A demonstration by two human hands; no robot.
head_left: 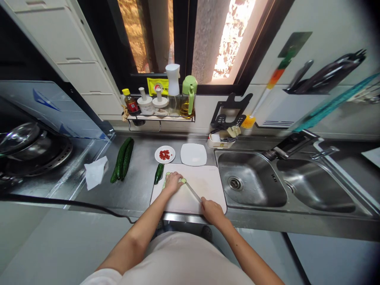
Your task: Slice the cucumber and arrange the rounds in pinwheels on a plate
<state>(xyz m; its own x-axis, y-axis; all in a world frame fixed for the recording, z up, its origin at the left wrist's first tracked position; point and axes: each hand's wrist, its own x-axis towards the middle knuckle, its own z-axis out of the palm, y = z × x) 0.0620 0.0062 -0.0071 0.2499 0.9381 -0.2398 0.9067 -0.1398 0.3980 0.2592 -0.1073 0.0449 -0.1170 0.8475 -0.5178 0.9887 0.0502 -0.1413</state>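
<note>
On a white cutting board (208, 178), my right hand (213, 210) is closed round the handle of a knife (192, 191). The blade points up and left to a pale green cucumber slice (183, 181). Close by, my left hand (173, 183) is closed, its fingers on a piece of cucumber that they mostly cover. More pale green pieces (168, 173) show just left of those fingers. A short dark green cucumber end (158, 173) lies at the board's left edge. Behind the board are a small plate (157, 155) with chopped red bits and a white square plate (193, 154).
Whole cucumbers (123, 159) and a white paper (95, 172) lie left on the steel counter. A double sink (252, 178) with a faucet (293, 144) is on the right. Bottles and jars fill a wall shelf (163, 117). A black cable (74, 202) runs along the front left edge.
</note>
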